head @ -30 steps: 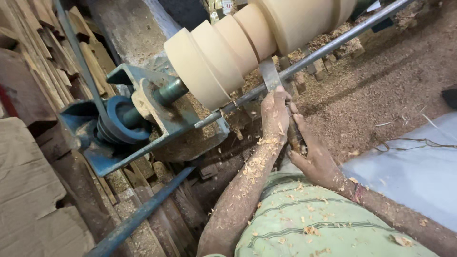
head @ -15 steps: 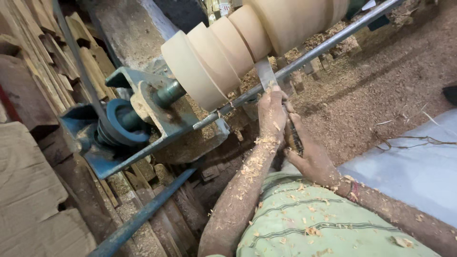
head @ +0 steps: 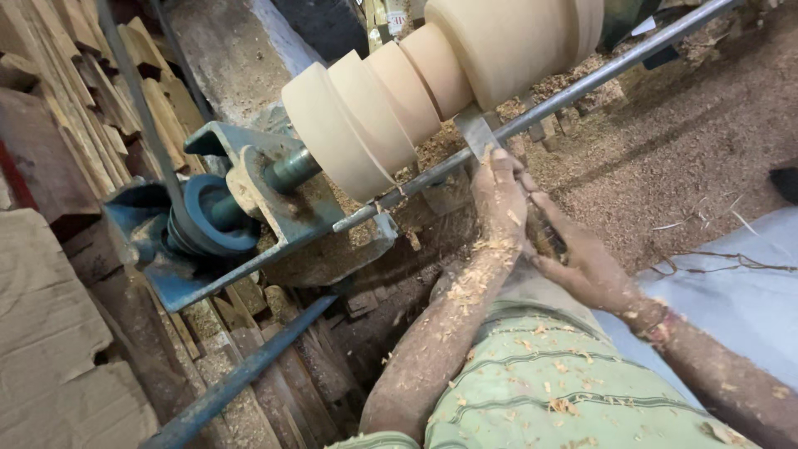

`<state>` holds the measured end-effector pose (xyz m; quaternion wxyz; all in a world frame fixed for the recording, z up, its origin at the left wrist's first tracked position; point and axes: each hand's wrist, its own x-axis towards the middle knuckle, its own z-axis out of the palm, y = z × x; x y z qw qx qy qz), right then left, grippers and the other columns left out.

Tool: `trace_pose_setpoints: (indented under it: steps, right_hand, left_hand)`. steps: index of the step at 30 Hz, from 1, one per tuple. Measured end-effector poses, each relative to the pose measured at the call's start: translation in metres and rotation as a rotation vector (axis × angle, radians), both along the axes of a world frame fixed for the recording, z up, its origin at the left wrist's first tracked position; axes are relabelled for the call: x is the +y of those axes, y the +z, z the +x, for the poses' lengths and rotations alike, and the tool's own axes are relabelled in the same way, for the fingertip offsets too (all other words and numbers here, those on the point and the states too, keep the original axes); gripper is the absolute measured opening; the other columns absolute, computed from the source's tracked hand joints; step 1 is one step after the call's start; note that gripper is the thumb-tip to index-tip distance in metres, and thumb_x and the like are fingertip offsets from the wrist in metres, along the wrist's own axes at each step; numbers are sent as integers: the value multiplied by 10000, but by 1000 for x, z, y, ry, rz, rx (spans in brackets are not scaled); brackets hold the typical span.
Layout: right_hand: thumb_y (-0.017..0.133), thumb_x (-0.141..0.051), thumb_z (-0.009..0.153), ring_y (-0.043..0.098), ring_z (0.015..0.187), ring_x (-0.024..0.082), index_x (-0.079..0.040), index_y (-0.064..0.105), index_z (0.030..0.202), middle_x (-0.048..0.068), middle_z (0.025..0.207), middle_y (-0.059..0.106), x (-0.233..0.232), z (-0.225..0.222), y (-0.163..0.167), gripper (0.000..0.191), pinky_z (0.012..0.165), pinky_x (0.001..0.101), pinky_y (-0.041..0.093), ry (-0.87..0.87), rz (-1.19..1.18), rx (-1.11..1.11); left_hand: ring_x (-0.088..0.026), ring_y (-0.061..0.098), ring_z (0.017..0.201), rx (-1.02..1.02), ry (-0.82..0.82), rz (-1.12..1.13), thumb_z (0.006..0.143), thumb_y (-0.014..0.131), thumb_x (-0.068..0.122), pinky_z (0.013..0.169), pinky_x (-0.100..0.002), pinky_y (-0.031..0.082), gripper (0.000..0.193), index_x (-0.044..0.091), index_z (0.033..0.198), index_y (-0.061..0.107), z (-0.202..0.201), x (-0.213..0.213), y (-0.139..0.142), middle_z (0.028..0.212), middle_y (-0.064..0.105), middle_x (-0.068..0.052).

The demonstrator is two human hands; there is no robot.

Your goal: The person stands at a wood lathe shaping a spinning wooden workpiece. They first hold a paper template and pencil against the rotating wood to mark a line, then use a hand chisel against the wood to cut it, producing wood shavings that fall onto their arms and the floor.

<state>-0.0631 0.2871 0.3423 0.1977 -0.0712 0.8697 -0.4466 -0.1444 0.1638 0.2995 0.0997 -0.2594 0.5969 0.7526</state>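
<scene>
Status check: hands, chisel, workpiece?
Left hand and right hand grip chisel. Blade rests on steel bar, at stepped wooden workpiece. Nothing blocking.

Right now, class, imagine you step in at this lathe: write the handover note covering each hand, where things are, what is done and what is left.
Left hand: on the chisel near its blade, pressing it onto the rest bar.
Right hand: gripping the chisel handle lower down.
Wood blank: mounted on the lathe, chisel tip at its underside.
Done: stepped rings cut at the near end; shavings cover the floor and arms.
Left: the wide section beyond looks smooth and uncut.
</scene>
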Motion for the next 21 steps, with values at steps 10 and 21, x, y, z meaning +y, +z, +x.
trace_pose_setpoints:
  steps: [10, 21]
  right_hand:
    - [722, -202, 792, 419, 1449, 340, -126, 266, 1599, 200, 1598, 402, 38, -18, 11, 931, 1154, 450, 342, 46, -56, -97]
    - [761, -222, 824, 433, 1433, 325, -127, 287, 1582, 194, 1574, 423, 41, -19, 5, 899, 1143, 423, 359, 9, 11, -163]
  left_hand:
    - [-98, 530, 611, 111, 156, 91, 1104, 408, 335, 552, -274, 508, 337, 46, 1006, 551, 0, 33, 3, 749, 492, 29]
    - [-95, 503, 612, 61, 214, 142, 1093, 472, 286, 545, -257, 438, 258, 52, 1031, 563, -1, 38, -17, 760, 507, 14]
